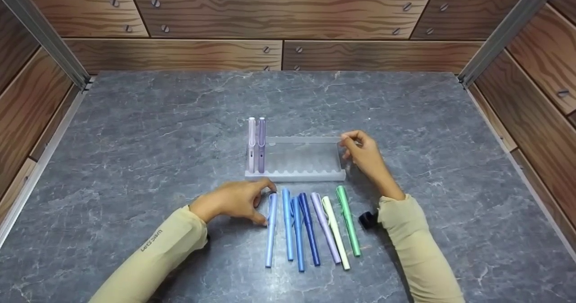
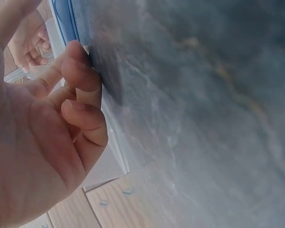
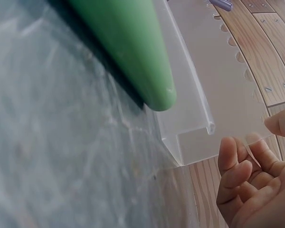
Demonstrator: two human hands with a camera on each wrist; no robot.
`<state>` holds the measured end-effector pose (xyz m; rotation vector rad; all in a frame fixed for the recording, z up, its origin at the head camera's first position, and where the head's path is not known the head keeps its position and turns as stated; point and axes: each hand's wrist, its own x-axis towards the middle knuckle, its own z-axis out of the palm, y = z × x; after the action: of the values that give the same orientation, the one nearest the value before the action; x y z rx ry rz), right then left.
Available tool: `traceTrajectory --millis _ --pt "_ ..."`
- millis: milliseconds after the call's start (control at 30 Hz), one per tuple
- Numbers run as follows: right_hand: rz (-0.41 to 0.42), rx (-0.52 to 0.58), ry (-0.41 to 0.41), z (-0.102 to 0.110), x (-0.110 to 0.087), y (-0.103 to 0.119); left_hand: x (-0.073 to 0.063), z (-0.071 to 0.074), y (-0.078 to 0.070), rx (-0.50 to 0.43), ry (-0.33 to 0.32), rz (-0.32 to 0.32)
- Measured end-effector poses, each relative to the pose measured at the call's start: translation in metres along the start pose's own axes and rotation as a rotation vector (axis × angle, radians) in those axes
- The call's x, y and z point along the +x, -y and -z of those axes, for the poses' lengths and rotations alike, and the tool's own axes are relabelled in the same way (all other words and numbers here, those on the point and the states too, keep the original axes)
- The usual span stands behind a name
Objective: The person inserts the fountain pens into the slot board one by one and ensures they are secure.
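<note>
A clear pen rack [image 1: 297, 176] stands mid-table, with a pale lilac pen [image 1: 251, 145] and a darker purple pen [image 1: 262, 145] upright at its left end. My right hand [image 1: 363, 152] pinches the rack's upper right corner between thumb and fingers. Nearer me lies a loose row of capped pens. My left hand [image 1: 238, 200] is at its left end, thumb and forefinger spread beside the cap of a light periwinkle pen [image 1: 271, 231]. In the left wrist view, the other fingers [image 2: 83, 114] bend loosely above the tabletop.
Right of the periwinkle pen lie several blue pens [image 1: 288, 226], a lavender pen [image 1: 326, 228], a pale green pen [image 1: 336, 233] and a green pen [image 1: 348, 222]. The marbled table [image 1: 180, 114] is bounded by wood-patterned walls [image 1: 279, 15] at the back and sides.
</note>
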<state>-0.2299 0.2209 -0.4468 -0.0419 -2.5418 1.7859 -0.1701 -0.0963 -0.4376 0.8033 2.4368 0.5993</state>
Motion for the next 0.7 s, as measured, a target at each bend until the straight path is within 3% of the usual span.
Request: traceTrajectory --millis 267,700 --pt "-0.004 -0.013 0.002 0.0004 0.0009 0.0013 0.0012 0.0001 -0.0036 0.053 0.002 0.038" --pt "0.003 -0.017 -0.003 -0.0005 0.0009 -0.0006 0.0001 -0.0019 -0.0092 0.133 0.012 0.047"
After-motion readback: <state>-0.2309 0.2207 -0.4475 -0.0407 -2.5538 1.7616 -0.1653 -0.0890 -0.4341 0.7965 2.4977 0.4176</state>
